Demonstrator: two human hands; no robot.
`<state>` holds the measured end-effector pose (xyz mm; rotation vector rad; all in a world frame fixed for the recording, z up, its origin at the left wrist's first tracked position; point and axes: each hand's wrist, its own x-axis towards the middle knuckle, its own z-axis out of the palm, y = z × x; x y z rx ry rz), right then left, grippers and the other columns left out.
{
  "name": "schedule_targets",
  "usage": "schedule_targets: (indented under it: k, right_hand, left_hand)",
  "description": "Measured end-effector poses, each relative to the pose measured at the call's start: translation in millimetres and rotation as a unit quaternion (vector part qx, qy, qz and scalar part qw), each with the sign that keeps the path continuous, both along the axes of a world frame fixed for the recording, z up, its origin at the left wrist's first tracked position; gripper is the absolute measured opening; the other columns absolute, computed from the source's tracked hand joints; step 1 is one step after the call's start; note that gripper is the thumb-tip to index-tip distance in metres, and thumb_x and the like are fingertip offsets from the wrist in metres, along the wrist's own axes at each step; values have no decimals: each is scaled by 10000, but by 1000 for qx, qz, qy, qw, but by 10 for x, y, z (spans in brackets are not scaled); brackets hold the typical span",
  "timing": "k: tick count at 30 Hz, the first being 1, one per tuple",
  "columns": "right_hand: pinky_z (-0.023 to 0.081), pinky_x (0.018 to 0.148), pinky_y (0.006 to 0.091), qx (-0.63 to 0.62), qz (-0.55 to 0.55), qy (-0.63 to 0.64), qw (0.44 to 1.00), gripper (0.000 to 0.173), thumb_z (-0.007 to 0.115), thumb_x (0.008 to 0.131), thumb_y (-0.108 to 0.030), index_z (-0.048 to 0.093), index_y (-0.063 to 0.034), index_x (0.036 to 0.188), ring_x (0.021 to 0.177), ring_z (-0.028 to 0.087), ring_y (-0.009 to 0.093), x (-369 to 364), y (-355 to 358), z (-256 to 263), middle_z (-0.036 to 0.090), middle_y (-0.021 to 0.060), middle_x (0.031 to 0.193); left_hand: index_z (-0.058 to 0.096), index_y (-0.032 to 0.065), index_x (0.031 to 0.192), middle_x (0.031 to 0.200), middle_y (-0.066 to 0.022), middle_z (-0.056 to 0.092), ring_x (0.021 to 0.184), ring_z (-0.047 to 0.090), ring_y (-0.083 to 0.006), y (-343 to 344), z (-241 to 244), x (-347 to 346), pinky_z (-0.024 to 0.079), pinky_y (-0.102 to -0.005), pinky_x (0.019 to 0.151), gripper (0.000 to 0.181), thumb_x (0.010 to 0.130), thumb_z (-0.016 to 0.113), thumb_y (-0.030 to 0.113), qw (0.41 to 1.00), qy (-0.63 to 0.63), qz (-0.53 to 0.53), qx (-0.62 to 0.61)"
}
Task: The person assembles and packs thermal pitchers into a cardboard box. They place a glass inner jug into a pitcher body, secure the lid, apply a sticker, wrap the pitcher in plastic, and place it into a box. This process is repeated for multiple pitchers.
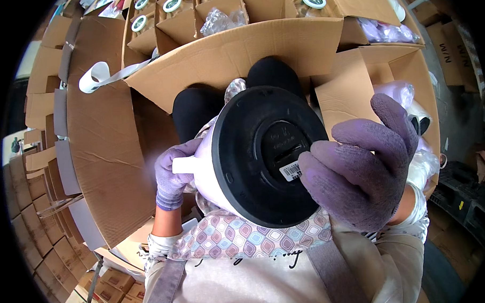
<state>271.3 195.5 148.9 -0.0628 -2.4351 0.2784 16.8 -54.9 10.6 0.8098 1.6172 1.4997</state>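
My left hand, in a purple knit glove, grips the side of a white vessel near its short white projecting part. The vessel is tipped so that its round black base faces up towards me. A small white barcode label sits on the recessed middle of the base, slightly askew. My right hand, also gloved, is over the base's right side with its fingers spread. Its lower fingertips are at the label's right edge; whether they press on it is hidden.
Ahead stands a divided carton with several white-lidded vessels and clear plastic wrap. A strip of white label backing curls over its left edge. An open carton at right holds wrapped items. A black plastic pallet lies far right.
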Motion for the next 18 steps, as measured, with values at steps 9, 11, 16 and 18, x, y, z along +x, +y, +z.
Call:
schedule_targets:
  k: [9, 11, 16, 18]
  right_hand:
    - [457, 903, 553, -63, -21, -90, 994, 378, 632, 461, -225, 720, -102, 807, 878, 586, 254, -128, -81, 160, 650, 49, 882]
    - [470, 889, 549, -53, -18, -88, 995, 381, 627, 457, -221, 725, -99, 804, 887, 590, 260, -143, -95, 172, 652, 55, 887]
    - [498, 851, 528, -49, -12, -67, 996, 395, 623, 449, -221, 736, -95, 807, 897, 599, 261, -168, -100, 143, 658, 65, 892]
    - [508, 832, 512, -38, -3, -55, 998, 393, 624, 449, -223, 736, -95, 803, 891, 601, 259, -180, -94, 122, 659, 61, 888]
  left_hand:
    - [646, 15, 851, 1144, -260, 675, 1026, 673, -316, -39, -55, -13, 516, -399, 908, 407, 723, 873, 328, 1000, -15, 2, 21]
    - [646, 16, 850, 1142, -261, 676, 1031, 673, -318, -66, -86, -17, 514, -403, 913, 411, 718, 875, 331, 1000, -6, 5, 19]
    - [645, 16, 850, 1138, -256, 679, 1035, 672, -314, -62, -90, -21, 510, -405, 919, 428, 704, 882, 341, 999, -23, 12, 26]
    - [644, 15, 853, 1136, -252, 681, 1041, 670, -311, -54, -78, -11, 509, -404, 920, 438, 699, 885, 346, 999, -33, 14, 32]
